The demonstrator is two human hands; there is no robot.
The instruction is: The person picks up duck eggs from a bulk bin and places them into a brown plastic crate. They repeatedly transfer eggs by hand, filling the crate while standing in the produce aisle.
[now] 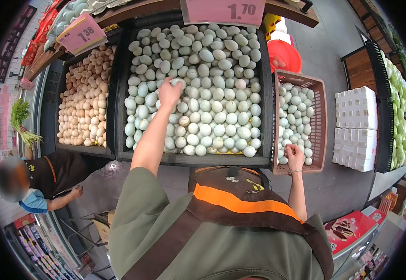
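My left hand (pixel 170 93) reaches over the middle display bin (pixel 192 159), its thumb and fingers around a pale egg (pixel 179 82). Many pale green and whitish eggs (pixel 220 115) fill that bin, piled higher toward the back and in rows at the front. To the right, my right hand (pixel 295 156) is over the near end of a brown plastic crate (pixel 317 122). Its fingers curl down beside the pale green eggs (pixel 294 111) inside. Whether those fingers hold an egg is hidden from above.
Left of the middle bin is a bin of brown eggs (pixel 89 101). A red basin (pixel 287 54) is behind the crate, and white foam boxes (pixel 355 129) stand on the right. Pink price signs (pixel 224 12) hang overhead. A person (pixel 48 178) holding leafy greens (pixel 22 119) is at left.
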